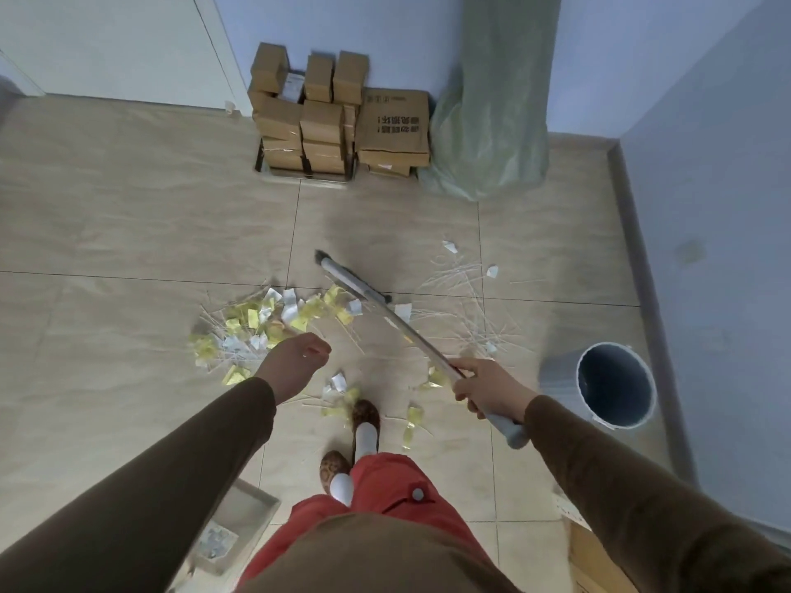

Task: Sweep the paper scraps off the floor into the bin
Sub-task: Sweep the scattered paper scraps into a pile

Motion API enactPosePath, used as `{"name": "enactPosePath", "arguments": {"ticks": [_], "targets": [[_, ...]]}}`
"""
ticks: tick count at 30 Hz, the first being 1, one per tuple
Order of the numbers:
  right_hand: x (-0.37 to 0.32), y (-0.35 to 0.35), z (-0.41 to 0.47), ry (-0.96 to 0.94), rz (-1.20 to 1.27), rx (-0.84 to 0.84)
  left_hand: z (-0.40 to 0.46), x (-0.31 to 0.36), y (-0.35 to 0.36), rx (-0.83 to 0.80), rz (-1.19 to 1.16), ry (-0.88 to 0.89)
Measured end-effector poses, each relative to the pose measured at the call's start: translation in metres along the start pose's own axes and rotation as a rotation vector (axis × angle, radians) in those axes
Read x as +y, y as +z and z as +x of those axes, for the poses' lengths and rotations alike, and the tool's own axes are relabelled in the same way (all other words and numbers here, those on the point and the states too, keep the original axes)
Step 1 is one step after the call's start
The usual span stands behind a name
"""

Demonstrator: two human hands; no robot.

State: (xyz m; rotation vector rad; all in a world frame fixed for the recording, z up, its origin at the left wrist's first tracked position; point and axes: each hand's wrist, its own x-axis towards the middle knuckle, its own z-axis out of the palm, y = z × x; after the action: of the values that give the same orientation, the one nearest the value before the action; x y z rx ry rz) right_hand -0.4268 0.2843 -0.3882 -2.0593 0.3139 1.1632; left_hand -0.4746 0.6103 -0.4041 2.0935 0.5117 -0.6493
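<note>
My right hand (pixel 486 389) grips the grey handle end of a broom (pixel 406 329) whose shaft runs up-left to the broom head (pixel 351 280) on the tiled floor. Yellow and white paper scraps (pixel 265 325) lie heaped just left of the head. Thin white paper strips (pixel 466 293) spread to its right, and a few scraps (pixel 342 393) lie by my feet. My left hand (pixel 297 363) hovers over the heap's near edge, fingers loosely curled, holding nothing. A grey round bin (pixel 616 385) stands on the floor to the right, near the wall.
Stacked cardboard boxes (pixel 338 117) and a green plastic-wrapped bundle (pixel 492 100) stand against the far wall. A grey dustpan (pixel 231 528) holding a few scraps lies at my lower left. A cardboard box (pixel 595 558) sits at lower right. A white door (pixel 115 44) is far left.
</note>
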Motion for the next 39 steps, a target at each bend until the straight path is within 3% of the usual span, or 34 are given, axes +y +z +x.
{"name": "enactPosePath", "arguments": {"ticks": [5, 10, 19, 26, 31, 39], "targets": [[0.043, 0.006, -0.072, -0.046, 0.147, 0.060, -0.027, -0.001, 0.034, -0.046, -0.003, -0.003], [0.058, -0.029, -0.077, -0.055, 0.183, 0.209, -0.029, 0.019, 0.059, -0.059, 0.021, 0.010], [0.075, -0.177, 0.030, 0.028, -0.003, 0.380, -0.003, 0.076, 0.106, -0.022, 0.052, -0.031], [0.088, -0.267, 0.123, 0.145, -0.160, 0.366, 0.013, 0.119, 0.162, 0.012, 0.066, -0.071], [0.091, -0.234, 0.133, 0.134, -0.326, 0.277, 0.017, 0.136, 0.182, 0.010, 0.096, -0.074], [0.134, -0.124, 0.077, 0.035, -0.154, 0.109, 0.006, 0.150, 0.193, 0.007, 0.132, -0.034]]}}
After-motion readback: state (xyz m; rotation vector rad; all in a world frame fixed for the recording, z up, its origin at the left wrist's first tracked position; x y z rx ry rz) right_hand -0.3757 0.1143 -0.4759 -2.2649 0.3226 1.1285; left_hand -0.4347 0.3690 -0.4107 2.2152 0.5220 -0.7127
